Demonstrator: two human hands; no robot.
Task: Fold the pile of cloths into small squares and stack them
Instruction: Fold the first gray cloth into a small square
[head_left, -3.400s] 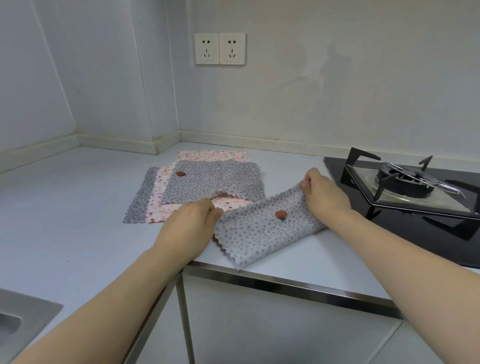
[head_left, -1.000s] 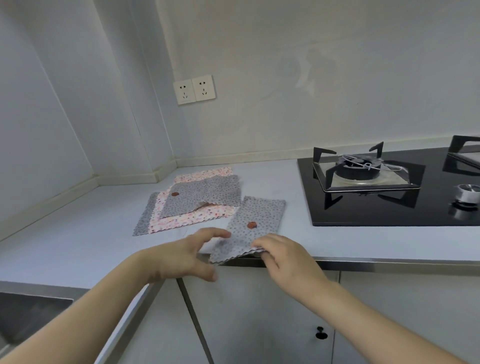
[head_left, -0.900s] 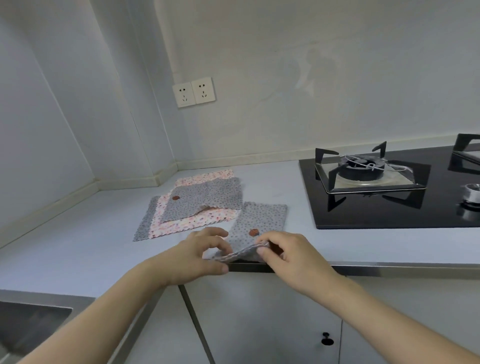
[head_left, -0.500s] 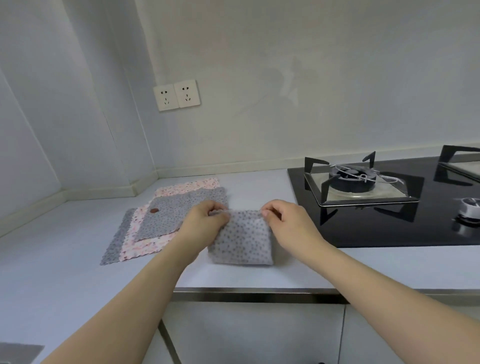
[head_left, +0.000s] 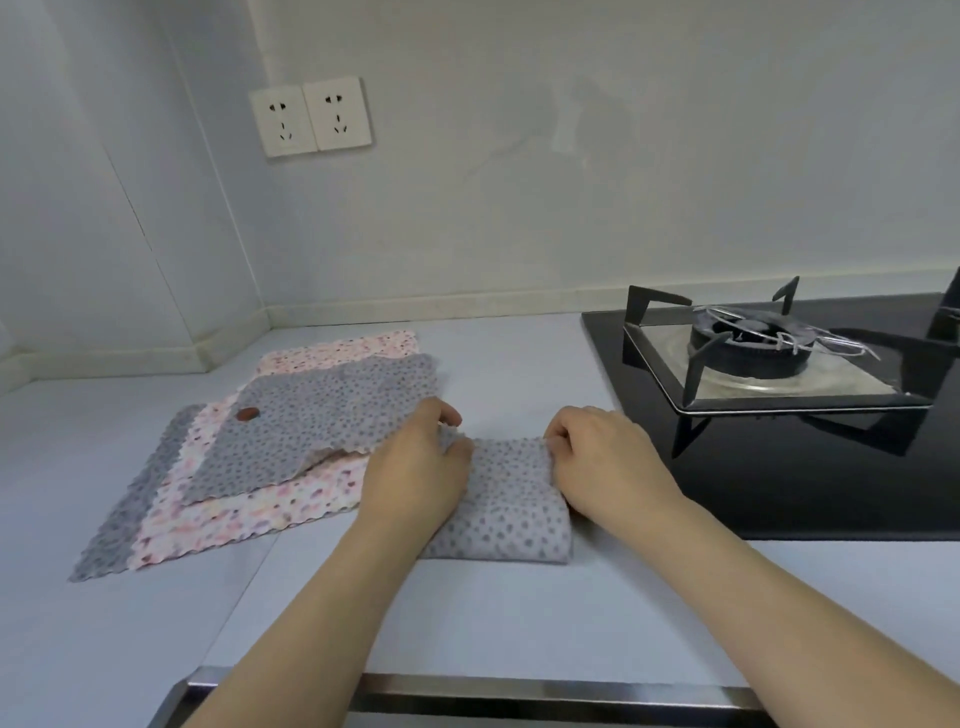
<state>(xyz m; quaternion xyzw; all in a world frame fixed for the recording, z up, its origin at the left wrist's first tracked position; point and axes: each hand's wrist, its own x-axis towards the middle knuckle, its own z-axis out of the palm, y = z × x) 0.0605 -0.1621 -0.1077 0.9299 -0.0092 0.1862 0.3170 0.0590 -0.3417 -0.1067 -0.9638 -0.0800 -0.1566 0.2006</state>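
Observation:
A grey dotted cloth (head_left: 511, 512), folded into a small square, lies on the counter in front of me. My left hand (head_left: 415, 473) pinches its far left corner. My right hand (head_left: 605, 462) pinches its far right corner. To the left lies the pile of flat cloths: a grey dotted cloth (head_left: 322, 421) with a small red tag on top, a pink flowered cloth (head_left: 249, 512) under it, and another grey cloth (head_left: 124, 512) at the bottom.
A black gas hob (head_left: 779, 415) with a pan stand and burner sits close to the right of my right hand. The pale counter (head_left: 519, 613) ends in a metal front edge. Two wall sockets (head_left: 311, 122) are on the back wall.
Both hands lifted the near edge of the grey cloth and folded it away from me onto its far edge. It now lies as a small square, with both hands at the far corners.

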